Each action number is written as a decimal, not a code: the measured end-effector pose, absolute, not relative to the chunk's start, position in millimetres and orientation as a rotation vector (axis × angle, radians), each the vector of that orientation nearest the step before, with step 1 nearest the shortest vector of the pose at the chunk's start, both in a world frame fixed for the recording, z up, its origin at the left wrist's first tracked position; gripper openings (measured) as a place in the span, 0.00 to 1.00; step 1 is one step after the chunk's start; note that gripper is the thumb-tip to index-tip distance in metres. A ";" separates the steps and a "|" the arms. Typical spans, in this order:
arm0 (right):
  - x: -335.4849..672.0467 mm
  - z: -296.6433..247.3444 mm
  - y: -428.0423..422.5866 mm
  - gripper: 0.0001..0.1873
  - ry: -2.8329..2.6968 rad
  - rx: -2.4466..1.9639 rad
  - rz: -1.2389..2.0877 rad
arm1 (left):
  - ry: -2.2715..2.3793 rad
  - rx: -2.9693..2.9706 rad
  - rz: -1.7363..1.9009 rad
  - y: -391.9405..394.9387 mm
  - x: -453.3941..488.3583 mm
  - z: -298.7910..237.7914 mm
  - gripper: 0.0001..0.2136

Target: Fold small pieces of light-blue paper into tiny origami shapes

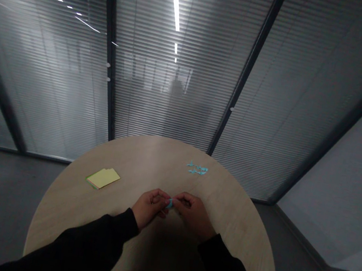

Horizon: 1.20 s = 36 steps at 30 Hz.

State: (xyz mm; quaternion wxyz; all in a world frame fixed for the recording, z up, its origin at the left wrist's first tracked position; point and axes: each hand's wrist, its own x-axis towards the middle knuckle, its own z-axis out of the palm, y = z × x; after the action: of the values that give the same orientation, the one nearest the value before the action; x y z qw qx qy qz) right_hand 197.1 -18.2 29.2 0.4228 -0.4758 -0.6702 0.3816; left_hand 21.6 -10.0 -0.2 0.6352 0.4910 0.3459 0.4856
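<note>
Between my fingertips, over the middle of the round table (151,149), is a small folded piece of blue paper (169,204). My left hand (151,207) pinches it from the left with thumb and fingers. From the right, my right hand (192,210) closes thumb and forefinger on its edge. Fingers cover most of the paper, so its exact shape cannot be made out. Farther back and to the right lie several small folded blue paper pieces (197,169) with pointed ends, grouped close together.
A stack of yellow paper sheets (104,178), with green and orange edges showing, lies at the table's left. Behind the table's far edge stands a glass partition with blinds (170,115) and dark frames. A pale wall (348,191) rises at the right.
</note>
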 end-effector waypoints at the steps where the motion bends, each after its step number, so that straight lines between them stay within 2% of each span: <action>1: 197.2 29.0 -18.0 0.12 -1.671 -1.181 0.959 | 0.797 1.118 1.108 -9.9 21.6 -0.3 0.20; 9: 196.5 25.1 -15.6 0.13 -1.539 -1.153 1.101 | 0.794 1.132 1.121 -8.3 21.9 -3.3 0.21; 18: 196.4 25.9 -15.0 0.17 -1.410 -1.113 1.117 | 0.818 1.093 1.162 -10.2 21.4 0.5 0.22; 27: 189.5 25.9 -18.9 0.14 -1.555 -1.179 0.979 | 0.797 1.098 1.153 -8.8 21.4 -2.5 0.21; 36: 184.9 25.2 -18.3 0.12 -1.478 -1.219 0.996 | 0.817 1.096 1.200 -7.7 21.6 -1.4 0.22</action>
State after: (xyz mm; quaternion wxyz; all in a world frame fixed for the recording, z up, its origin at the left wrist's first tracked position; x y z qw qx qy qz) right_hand 184.9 -18.3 25.2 0.4717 -0.4980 -0.6034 0.4066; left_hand 21.6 -7.7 -1.4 0.6142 0.4755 0.3543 0.5208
